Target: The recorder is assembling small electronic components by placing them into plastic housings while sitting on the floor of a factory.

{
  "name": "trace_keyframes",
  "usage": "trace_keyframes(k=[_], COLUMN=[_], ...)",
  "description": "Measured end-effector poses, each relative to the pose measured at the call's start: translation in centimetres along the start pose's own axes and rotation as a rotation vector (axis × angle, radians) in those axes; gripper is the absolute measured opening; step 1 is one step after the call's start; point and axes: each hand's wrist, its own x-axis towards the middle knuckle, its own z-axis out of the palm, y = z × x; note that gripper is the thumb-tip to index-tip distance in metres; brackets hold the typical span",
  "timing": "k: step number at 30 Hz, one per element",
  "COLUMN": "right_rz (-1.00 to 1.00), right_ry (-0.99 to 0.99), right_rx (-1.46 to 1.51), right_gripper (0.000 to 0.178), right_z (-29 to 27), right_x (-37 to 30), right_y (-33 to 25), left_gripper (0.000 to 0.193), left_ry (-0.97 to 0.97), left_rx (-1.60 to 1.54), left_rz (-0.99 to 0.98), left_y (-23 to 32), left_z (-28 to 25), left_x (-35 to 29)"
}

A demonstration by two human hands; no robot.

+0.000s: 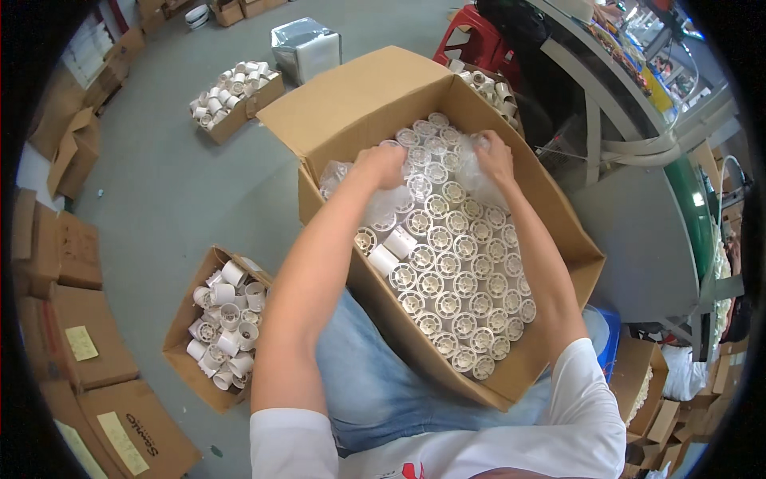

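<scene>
A large open cardboard box [391, 299] stands tilted before my lap, its inside lined with rows of white round plastic parts [448, 303], standing on end with spoked faces up. Two white cylindrical parts [384, 259] lie on their sides at the left of the rows. Inside the far half, my left hand [383, 165] is closed, with clear plastic film [388, 203] bunched under and beside it. Across from it, my right hand [495, 157] has its fingers curled on the clear film at the box's right side. The tips of my left fingers are partly hidden.
A smaller carton [179, 339] of loose white parts sits on the floor at my left. Another such carton [239, 116] stands further off, beside a silvery wrapped block [306, 49]. A red stool [471, 36] and a grey machine table [630, 215] are on the right.
</scene>
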Motion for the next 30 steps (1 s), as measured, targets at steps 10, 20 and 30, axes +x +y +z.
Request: trace_keyframes(k=[10, 20, 30], right_rz=[-0.035, -0.004, -0.069], right_ry=[-0.233, -0.178, -0.029], right_rx=[-0.165, -0.117, 0.339], right_gripper=[0.033, 0.025, 0.021], right_z=[2.3, 2.1, -1.4], right_x=[0.1, 0.7, 1.6], right_y=[2.1, 2.1, -2.8], left_gripper=[0.059, 0.054, 0.039], left_ry=[-0.405, -0.410, -0.392], left_rx=[0.159, 0.128, 0.070], left_rz=[0.068, 0.068, 0.114], left_y=[-0.3, 0.8, 0.6], left_z=[1.6, 2.9, 3.3], left_x=[-0.5, 0.2, 1.2])
